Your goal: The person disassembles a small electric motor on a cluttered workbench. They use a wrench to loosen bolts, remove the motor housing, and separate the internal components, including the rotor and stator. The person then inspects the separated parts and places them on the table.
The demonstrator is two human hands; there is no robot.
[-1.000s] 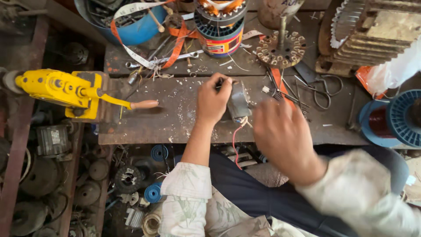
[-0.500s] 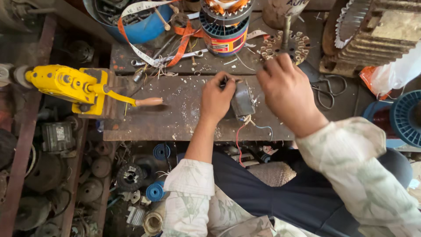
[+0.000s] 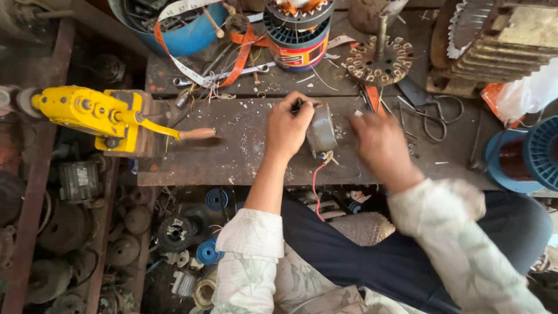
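My left hand (image 3: 286,129) is curled over the top left edge of a small grey metal part (image 3: 321,131), fingers closed on it and pinning it to the workbench (image 3: 232,145). What sits between the fingertips at its upper corner I cannot tell. The part stands at the middle of the bench, its long axis running away from me, with red and pale wires (image 3: 317,183) trailing off its near end over the bench edge. My right hand (image 3: 381,142) is blurred, palm down, just to the right of the part and apart from it; it looks loosely open and empty, though the blur leaves some doubt. So the part lies directly left of the right hand, and the left hand is the nearer one, already on it. Beyond the right hand lie scissors (image 3: 433,113) and a round slotted disc (image 3: 379,61). Farther out to the left, a yellow hand-cranked winder (image 3: 96,113) sits at the bench's end, its wooden handle pointing toward the part.
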